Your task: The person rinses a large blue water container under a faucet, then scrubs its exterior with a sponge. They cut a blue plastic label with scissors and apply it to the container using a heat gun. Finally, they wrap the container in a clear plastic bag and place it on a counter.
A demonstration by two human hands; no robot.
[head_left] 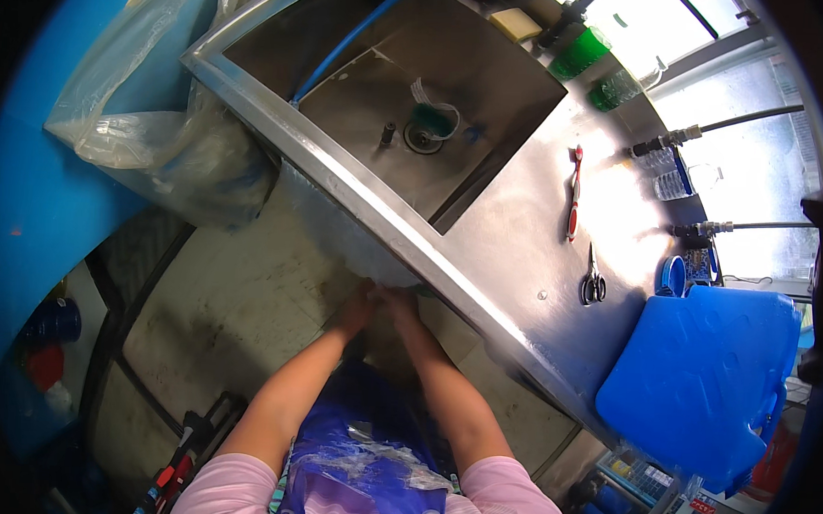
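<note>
The desk [509,229] is of metal, smooth, and it shines strongly where the light falls; the sink [364,85] is also metal, but its finish looks duller. A cloudy film [339,231] below the edge seems to be thin plastic. The large bag [136,139] is clear plastic, wrinkled and glossy. The blue container [686,375] is of hard plastic, with slightly dented faces. The scissors [593,285] have metal blades. The apron [365,480] looks like shiny, creased plastic, while the pink shirt [236,488] is soft, matt cloth.
</note>
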